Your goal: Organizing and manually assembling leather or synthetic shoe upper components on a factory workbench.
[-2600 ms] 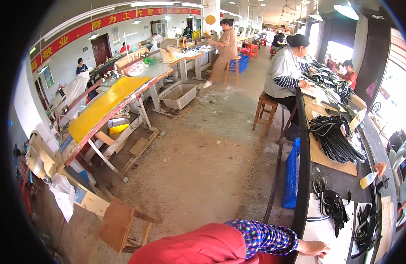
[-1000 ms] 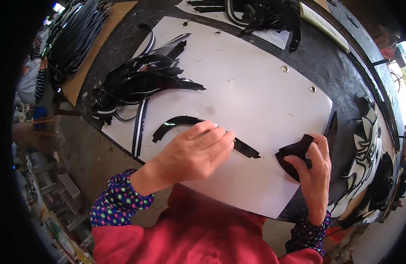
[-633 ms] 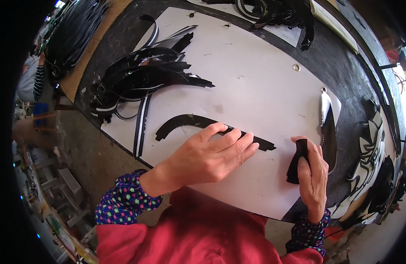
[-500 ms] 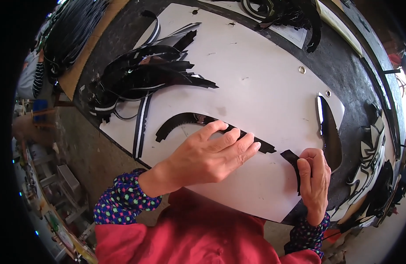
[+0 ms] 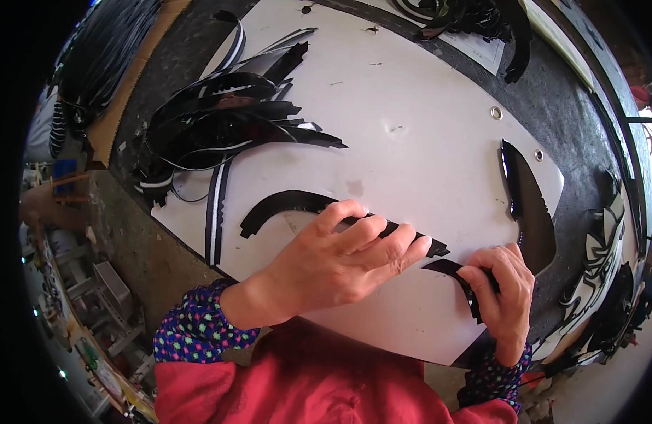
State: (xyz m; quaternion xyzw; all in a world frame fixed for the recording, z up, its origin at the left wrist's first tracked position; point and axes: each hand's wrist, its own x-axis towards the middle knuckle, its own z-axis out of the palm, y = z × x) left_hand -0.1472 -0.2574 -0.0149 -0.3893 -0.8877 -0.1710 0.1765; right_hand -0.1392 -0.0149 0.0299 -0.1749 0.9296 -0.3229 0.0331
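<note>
My left hand (image 5: 347, 258) lies over a long curved black strip (image 5: 276, 203), its bent fingertips pressed on the strip's straighter right part; the thumb is hidden. A shorter curved black strip (image 5: 462, 278) is pinched between the thumb and fingers of my right hand (image 5: 501, 283). Its upper left end sits just below the long strip's right end, near my left fingertips. Both strips are on a large pale sheet (image 5: 404, 162). Beyond my right hand, a wider dark curved piece (image 5: 531, 205) with a shiny edge rests at the sheet's right side.
A heap of black strips (image 5: 227, 127), some with white edging, covers the sheet's left part. One black-and-white strip (image 5: 216, 212) hangs toward the near edge. More black pieces (image 5: 474, 28) lie at the far side. White and black cut pieces (image 5: 595, 272) are piled at right.
My right hand has turned the short strip, bringing its upper end left and closer to the long strip's end. My left hand stays on the long strip; the view has shifted slightly.
</note>
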